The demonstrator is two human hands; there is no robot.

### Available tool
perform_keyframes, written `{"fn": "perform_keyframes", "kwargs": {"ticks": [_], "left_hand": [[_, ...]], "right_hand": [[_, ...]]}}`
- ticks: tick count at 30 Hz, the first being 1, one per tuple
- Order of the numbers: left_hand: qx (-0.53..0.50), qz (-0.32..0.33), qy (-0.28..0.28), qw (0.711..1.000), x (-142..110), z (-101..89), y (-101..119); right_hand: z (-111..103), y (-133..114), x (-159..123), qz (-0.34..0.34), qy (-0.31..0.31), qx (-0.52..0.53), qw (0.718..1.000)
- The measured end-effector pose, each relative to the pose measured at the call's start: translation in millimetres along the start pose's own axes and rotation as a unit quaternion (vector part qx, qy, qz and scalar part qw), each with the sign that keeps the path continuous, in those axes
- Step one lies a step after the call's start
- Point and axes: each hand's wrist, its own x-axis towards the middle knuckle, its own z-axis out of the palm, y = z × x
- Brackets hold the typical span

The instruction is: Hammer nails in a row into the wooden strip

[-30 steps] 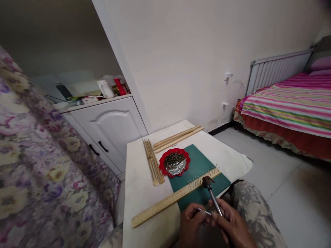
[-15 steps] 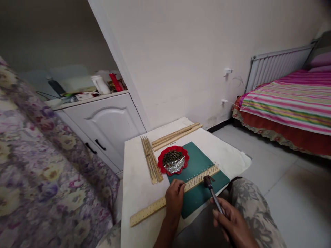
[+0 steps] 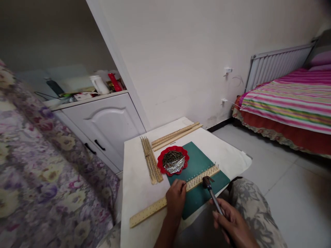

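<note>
A long wooden strip (image 3: 148, 212) with rows of small holes lies slantwise across the table and a green mat (image 3: 198, 203). Several nails (image 3: 204, 175) stand upright in its right half. My left hand (image 3: 176, 195) rests over the strip beside the leftmost nails, thumb and fingers pinched together; what they hold is too small to make out. Gripped by its handle in my right hand (image 3: 230, 218) is a claw hammer (image 3: 213, 198), its head just in front of the strip's nailed part. A red scalloped dish (image 3: 159, 161) of loose nails sits partly on the mat.
Nailed wooden strips (image 3: 151, 162) lie left of the dish, and more strips (image 3: 178, 136) lie at the back of the white-covered table (image 3: 134, 193). A cabinet (image 3: 108, 124) and floral curtain (image 3: 64, 193) stand left. A bed (image 3: 292, 100) is at the right.
The hammer head has shifted slightly left and down. My left hand has moved a little to the right, still pinched at the strip.
</note>
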Motion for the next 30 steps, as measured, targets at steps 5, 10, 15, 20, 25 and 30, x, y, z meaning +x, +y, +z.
{"fn": "perform_keyframes", "kwargs": {"ticks": [5, 10, 15, 20, 25, 30], "left_hand": [[-0.019, -0.019, -0.004, 1.0, -0.7, 1.9, -0.1], [-0.022, -0.028, -0.014, 0.999, -1.5, 2.2, 0.7], [-0.006, -0.037, -0.006, 0.999, -1.5, 5.2, -2.4], [-0.008, -0.04, -0.005, 0.999, -2.2, 7.8, -5.4], [-0.005, -0.041, 0.001, 0.999, -2.7, 8.5, -6.7], [-0.01, -0.042, -0.009, 0.999, -2.1, 6.8, -5.5]], "right_hand": [[6.8, -10.7, 1.2, -0.002, -0.063, 0.008, 0.998], [24.8, -20.5, 11.7, -0.016, -0.114, 0.006, 0.993], [37.1, -21.9, 23.8, -0.032, -0.109, -0.011, 0.993], [36.6, -18.6, 29.3, -0.029, -0.119, -0.033, 0.992], [37.2, -21.5, 27.5, -0.042, -0.119, -0.038, 0.991], [37.3, -22.9, 25.7, -0.035, -0.122, -0.029, 0.991]]}}
